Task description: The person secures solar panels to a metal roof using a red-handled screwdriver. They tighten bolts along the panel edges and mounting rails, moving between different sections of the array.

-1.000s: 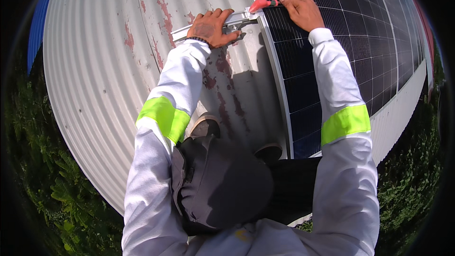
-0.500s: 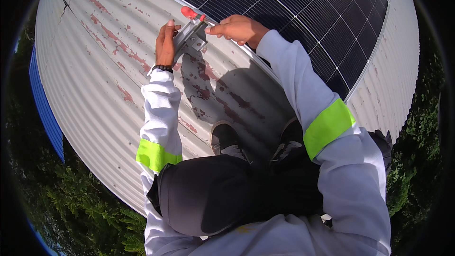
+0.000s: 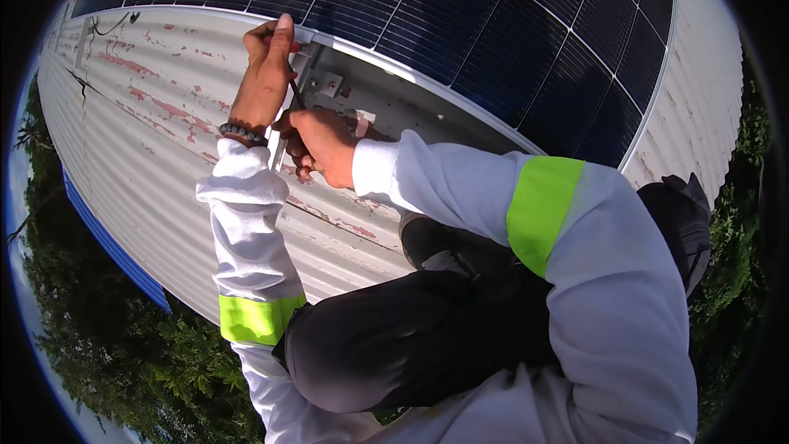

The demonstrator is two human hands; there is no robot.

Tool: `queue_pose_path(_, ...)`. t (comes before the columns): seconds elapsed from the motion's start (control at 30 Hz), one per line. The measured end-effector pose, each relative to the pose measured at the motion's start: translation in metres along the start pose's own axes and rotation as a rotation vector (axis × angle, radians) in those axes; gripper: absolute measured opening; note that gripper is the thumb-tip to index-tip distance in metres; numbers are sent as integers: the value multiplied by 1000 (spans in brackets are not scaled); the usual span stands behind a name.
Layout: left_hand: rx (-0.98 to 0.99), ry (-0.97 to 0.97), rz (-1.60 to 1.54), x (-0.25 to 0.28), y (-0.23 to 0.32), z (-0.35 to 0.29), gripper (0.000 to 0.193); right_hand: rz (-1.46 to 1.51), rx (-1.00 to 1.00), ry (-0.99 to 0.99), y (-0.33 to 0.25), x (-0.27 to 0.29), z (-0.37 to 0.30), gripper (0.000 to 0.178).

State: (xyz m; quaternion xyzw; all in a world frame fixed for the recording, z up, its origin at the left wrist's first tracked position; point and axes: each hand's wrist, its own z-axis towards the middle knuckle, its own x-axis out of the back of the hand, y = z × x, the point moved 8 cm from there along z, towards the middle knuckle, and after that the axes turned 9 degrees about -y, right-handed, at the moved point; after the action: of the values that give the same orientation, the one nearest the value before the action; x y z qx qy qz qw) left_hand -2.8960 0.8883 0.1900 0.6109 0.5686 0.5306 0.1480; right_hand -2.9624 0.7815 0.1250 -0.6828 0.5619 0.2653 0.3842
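My left hand (image 3: 267, 66), with a dark beaded bracelet at its wrist, is closed around the red handle of a screwdriver (image 3: 297, 95). The dark shaft slants down toward my right hand (image 3: 322, 144). That hand is curled over a metal rail (image 3: 277, 152), beside the shaft's lower end; what its fingers hold is hidden. A small metal bracket (image 3: 331, 85) sits just right of the shaft, fixed beside the rail. Above both hands runs the pale frame edge of a dark solar panel (image 3: 370, 4).
Corrugated pale roofing (image 3: 148, 144) with peeling red paint stretches to the left. A black cable (image 3: 111, 30) lies near the panel's edge at the far left. My shoe (image 3: 423, 238) rests on the roof below my hands. A blue roof edge (image 3: 111, 238) and trees (image 3: 123, 345) lie beyond.
The view has turned. My left hand has moved onto the screwdriver's red handle. My right hand has come away from the handle to below it, at the rail.
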Motion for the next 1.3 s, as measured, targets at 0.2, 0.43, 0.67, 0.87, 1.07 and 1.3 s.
queue_pose_path(0.2,-72,-26,211,5,5,3,59,244,219,-93,25,-39,55,22)
queue_pose_path(0.43,-56,97,654,10,23,-9,39,-182,219,-124,7,-8,15,21)
queue_pose_path(0.67,-59,243,732,13,34,-9,32,-410,247,-208,-16,-5,-29,25)
queue_pose_path(0.87,-89,247,785,46,64,-11,32,-506,460,-75,-33,-58,-40,30)
queue_pose_path(1.07,23,32,495,68,57,-27,32,-1377,569,108,-107,-27,-72,26)
queue_pose_path(1.3,53,134,533,36,36,-14,63,-1992,547,273,-188,-2,-92,30)
